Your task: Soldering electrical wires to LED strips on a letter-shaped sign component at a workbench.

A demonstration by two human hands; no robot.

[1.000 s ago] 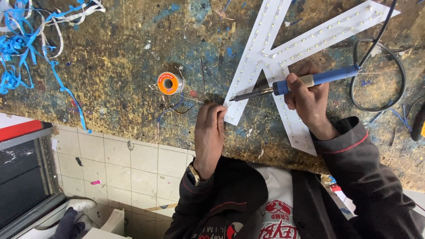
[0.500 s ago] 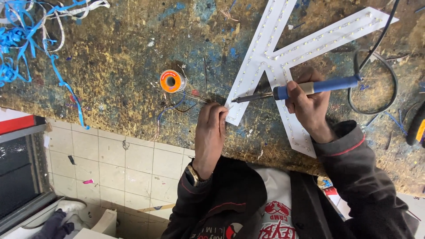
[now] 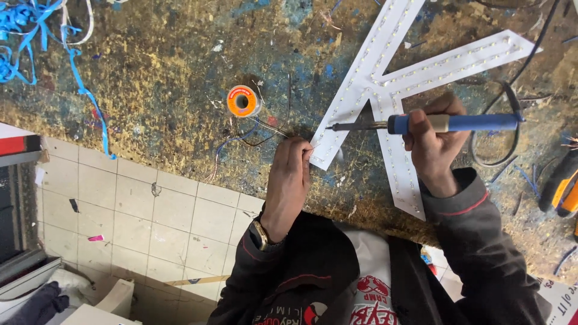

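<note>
**Soldering at the foot of a lit sign letter**

The right hand [image 3: 435, 144] is clenched around a blue-handled soldering iron [image 3: 421, 124], its tip hovering over the lower left leg of a white letter-shaped LED panel [image 3: 385, 84] lying near the worktop's [image 3: 156, 78] front edge. The left hand [image 3: 289, 174] pinches thin wires [image 3: 265, 129] just beside that leg's end. An orange solder spool [image 3: 242, 100] sits further left (blue cable scraps fill the far left corner). Risk, as I judge it: the hot tip is close to the left fingers, and a slip could burn them or scorch the panel.
</note>
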